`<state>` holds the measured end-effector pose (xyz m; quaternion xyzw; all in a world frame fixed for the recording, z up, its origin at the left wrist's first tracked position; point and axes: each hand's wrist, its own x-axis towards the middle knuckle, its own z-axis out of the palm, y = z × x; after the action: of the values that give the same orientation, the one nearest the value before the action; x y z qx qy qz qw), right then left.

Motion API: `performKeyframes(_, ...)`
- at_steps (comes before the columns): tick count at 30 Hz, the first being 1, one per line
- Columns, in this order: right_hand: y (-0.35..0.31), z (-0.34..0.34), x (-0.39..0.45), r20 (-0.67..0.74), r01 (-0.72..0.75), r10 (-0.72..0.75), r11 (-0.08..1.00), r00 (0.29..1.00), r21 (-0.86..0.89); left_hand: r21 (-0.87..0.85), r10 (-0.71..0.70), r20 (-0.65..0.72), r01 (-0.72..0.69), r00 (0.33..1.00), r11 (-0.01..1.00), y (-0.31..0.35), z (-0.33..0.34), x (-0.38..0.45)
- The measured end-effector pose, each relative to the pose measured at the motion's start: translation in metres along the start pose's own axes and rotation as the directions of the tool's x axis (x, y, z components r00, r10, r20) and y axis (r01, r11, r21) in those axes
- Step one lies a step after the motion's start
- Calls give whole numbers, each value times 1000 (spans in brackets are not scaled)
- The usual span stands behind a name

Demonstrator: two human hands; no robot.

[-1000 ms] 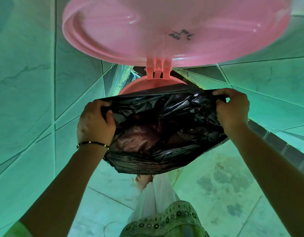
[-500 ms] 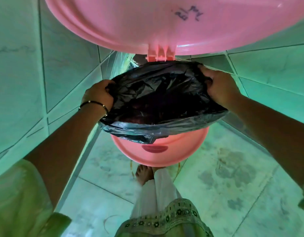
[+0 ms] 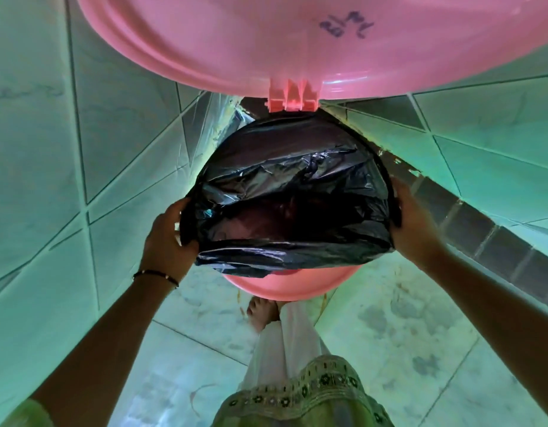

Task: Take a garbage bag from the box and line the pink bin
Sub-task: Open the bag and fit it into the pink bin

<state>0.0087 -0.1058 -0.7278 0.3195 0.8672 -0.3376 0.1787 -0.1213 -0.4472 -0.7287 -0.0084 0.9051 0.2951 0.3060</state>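
Note:
The pink bin [image 3: 285, 286] stands on the floor in front of me, its round lid [image 3: 235, 41] raised on a hinge [image 3: 292, 98] at the back. A black garbage bag [image 3: 291, 192] sits in the bin's mouth. Its edge is stretched over the far rim and both sides. The near edge hangs loose inside the near rim, where pink still shows. My left hand [image 3: 166, 238] grips the bag's left edge with curled fingers. My right hand [image 3: 412, 223] holds the bag's right edge against the rim. The box is not in view.
Tiled walls [image 3: 35, 149] close in on the left and behind the bin, meeting in a corner. A dark tile border [image 3: 469, 223] runs along the right wall's base. My bare foot [image 3: 261, 314] and pale clothing [image 3: 297, 365] are just before the bin on the tiled floor [image 3: 405, 334].
The bag came down from above the bin onto its mouth. Both hands slid outward and down, spreading the bag's edge over the far rim and the sides.

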Motion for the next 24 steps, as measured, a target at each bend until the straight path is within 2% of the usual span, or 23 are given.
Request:
performKeyframes(2,-1,1,-11,1,-159,160,980,987,121,-126,-73,2,72,997,989,-1,8,-14)
performKeyframes(3,-2,1,-16,45,-254,250,954,967,162,-158,-76,-10,74,997,985,-1,11,-21)
performKeyframes(6,-5,3,-33,273,-519,469,842,840,148,-107,-63,-5,62,998,992,-5,22,-36)
performKeyframes(8,-7,6,-43,385,-608,521,780,762,147,-47,-80,27,81,996,996,-6,27,-46)
performKeyframes(10,-7,9,-50,430,-650,529,731,732,206,-52,-121,-3,121,993,991,-5,34,-56)
performKeyframes(12,-6,12,-54,437,-656,519,707,735,264,-146,-152,-61,142,987,979,-6,42,-61)
performKeyframes(16,-4,21,-51,387,-618,509,747,769,246,-232,-258,-157,218,953,948,-5,56,-69)
performKeyframes(20,5,35,-39,247,-605,562,780,790,159,-22,-420,-64,420,905,907,-2,66,-69)
performKeyframes(22,7,40,-31,207,-620,589,771,781,146,71,-513,17,511,858,857,-9,70,-64)
performKeyframes(23,6,42,-27,209,-650,617,741,759,168,42,-568,63,566,821,823,-13,72,-61)
performKeyframes(24,4,43,-21,229,-696,657,681,718,228,-79,-630,123,640,767,764,-15,73,-59)
